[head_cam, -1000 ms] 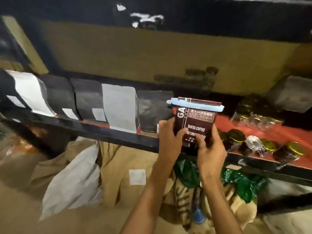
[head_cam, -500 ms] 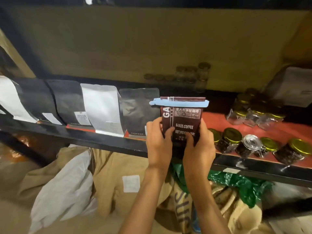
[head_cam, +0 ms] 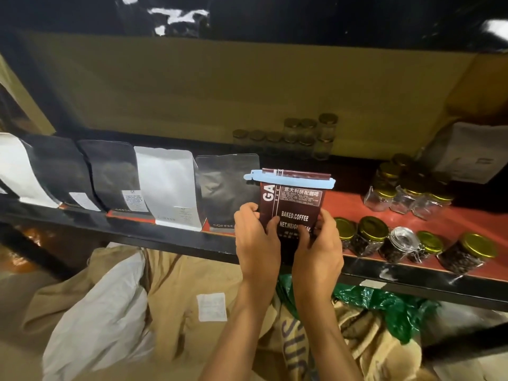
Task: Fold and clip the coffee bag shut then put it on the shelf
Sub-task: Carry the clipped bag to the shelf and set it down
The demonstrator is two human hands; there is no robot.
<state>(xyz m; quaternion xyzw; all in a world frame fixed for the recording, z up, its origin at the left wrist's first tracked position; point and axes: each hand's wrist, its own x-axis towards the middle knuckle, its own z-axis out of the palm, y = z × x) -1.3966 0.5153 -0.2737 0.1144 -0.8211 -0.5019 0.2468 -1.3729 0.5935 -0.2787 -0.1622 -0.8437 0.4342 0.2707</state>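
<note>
Gripping the brown coffee bag (head_cam: 295, 200) low on its sides, the left hand (head_cam: 255, 243) and right hand (head_cam: 320, 248) hold it upright at the front edge of the shelf (head_cam: 176, 240) (whether its base touches the red surface is hidden by the hands); a pale blue clip (head_cam: 288, 179) runs across the folded top; just left stands a row of black and white pouches (head_cam: 167, 188); to the right, gold-lidded jars (head_cam: 371, 235) of beans.
</note>
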